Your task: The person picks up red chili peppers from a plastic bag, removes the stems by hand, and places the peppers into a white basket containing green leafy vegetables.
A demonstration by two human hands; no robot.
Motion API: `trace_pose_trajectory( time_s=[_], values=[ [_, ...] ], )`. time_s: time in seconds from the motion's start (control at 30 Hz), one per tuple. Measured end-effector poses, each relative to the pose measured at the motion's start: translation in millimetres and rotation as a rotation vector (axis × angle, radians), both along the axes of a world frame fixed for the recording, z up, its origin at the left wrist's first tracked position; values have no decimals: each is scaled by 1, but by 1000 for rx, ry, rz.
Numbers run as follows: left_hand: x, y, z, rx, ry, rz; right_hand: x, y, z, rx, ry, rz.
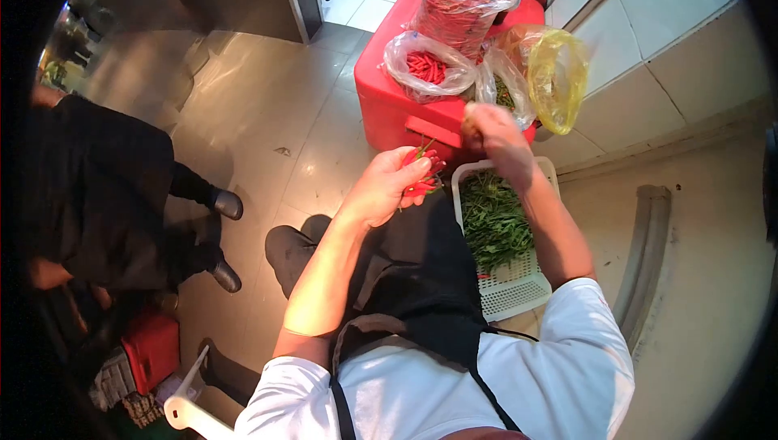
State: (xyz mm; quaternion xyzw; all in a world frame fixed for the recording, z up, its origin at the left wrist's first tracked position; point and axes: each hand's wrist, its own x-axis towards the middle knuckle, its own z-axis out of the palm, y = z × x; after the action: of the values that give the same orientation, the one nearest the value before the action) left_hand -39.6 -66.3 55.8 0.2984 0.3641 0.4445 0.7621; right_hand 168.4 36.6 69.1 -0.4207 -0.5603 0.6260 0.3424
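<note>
My left hand (387, 185) is closed round a bunch of red chili peppers (423, 177), with green stems poking out past the fingers. To its right, my right hand (498, 136) is raised over the far end of a white plastic basket (510, 296). Motion blur smears its fingers, so I cannot make out whether they hold anything. Green stems and leaves (496, 225) lie in the basket. Just beyond my hands, an open clear bag of red chilies (427, 67) sits on a red box (389, 108).
A fuller bag of red chilies (462, 10), a bag with green contents (504, 91) and a yellow plastic bag (559, 75) share the box top. A tiled wall (640, 35) borders the right. At left, another person in dark clothes (113, 189) is near a red container (151, 351).
</note>
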Motion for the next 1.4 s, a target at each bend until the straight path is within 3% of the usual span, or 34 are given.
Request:
trace_pose_trajectory(
  time_s=[0.07, 0.17, 0.27, 0.3, 0.37, 0.47, 0.6, 0.7, 1.0, 1.1, 1.2, 1.3, 1.4],
  values=[
    [2, 1, 4, 33, 35, 12, 27, 33, -10, 366, -393, -305],
    [4, -1, 11, 56, 84, 34, 60, 74, -37, 708, -919, -300],
    [2, 7, 12, 116, 146, 50, 27, 37, -9, 852, -728, -254],
    [3, 6, 10, 131, 167, 48, 11, 20, 8, 416, -328, -53],
    [5, 8, 6, 117, 205, 36, -10, -3, 25, 173, -199, 174],
    [7, 4, 11, 111, 297, -1, -29, -19, 36, 544, -383, 316],
    [3, 0, 11, 112, 278, 6, -33, -20, 31, 312, -350, 263],
    [2, -2, 6, 112, 208, 33, -32, -23, 39, 242, -312, 273],
    [-1, -7, 12, 163, 350, -47, -26, -25, 33, 132, -252, 405],
    [-3, -10, 10, 130, 340, -81, -26, -27, 17, -16, -92, 418],
    [-8, -12, 7, 109, 146, -132, -27, -38, 22, -542, 256, 342],
    [-8, -11, 6, 47, 4, -128, -22, -31, 13, -446, 396, 323],
    [-4, -9, 12, 3, 25, -68, 7, 5, 1, 65, -47, 15]
  ],
)
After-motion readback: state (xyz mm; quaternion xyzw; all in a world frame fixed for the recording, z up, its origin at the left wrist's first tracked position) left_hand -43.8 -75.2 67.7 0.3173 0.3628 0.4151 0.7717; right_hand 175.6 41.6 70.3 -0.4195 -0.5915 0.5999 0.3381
